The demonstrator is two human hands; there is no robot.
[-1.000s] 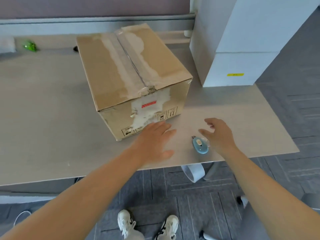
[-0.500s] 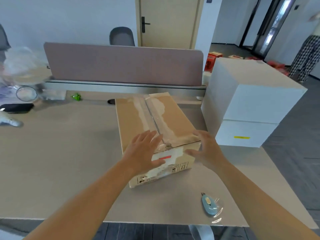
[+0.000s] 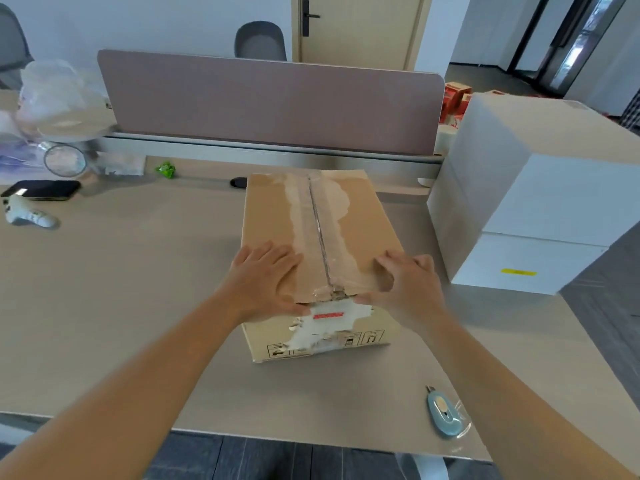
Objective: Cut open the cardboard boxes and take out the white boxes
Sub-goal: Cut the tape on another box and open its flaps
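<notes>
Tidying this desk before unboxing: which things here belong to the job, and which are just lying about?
Job: cardboard box, box cutter, stacked white boxes.
Lying about: phone, white controller, green wrapper, plastic bags.

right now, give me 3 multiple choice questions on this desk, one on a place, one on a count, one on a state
1. Where is the blue cutter?
A. on the cardboard box
B. on the desk near its front edge
C. in a hand

2. How many white boxes are stacked at the right?
A. two
B. four
C. none

3. The cardboard box flaps are:
A. folded open
C. torn off
B. closed

Answers: 1 B, it lies beside the right forearm. 2 A, one sits on another. 3 B, both hands, left hand and right hand, rest on the flat top.
</notes>
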